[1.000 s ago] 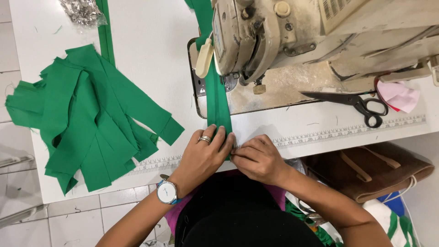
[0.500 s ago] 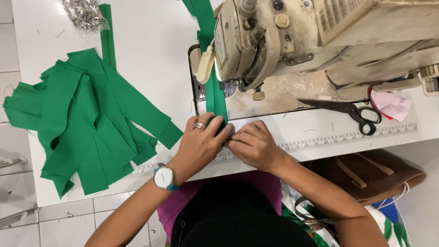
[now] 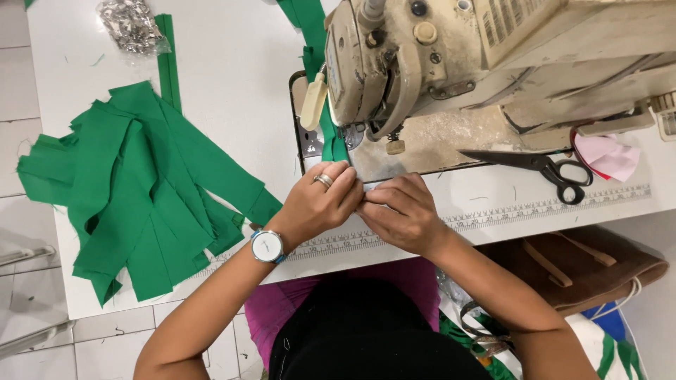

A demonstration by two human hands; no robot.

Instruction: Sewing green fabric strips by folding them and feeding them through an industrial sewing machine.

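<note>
Hands meet at the front edge of the white surface [image 3: 232,77], just before the sewing machine [image 3: 451,63]. We see the left hand [image 3: 317,204], ringed and wearing a wristwatch [image 3: 267,246], with its grip pressed together against the right hand [image 3: 398,214], whose grip is likewise closed. What the fingertips pinch we cannot tell. Just beyond them, a green fabric strip [image 3: 331,141] runs under the machine. Left of the grips lies a pile of green strips [image 3: 134,190]; to their right, black scissors [image 3: 535,165].
</note>
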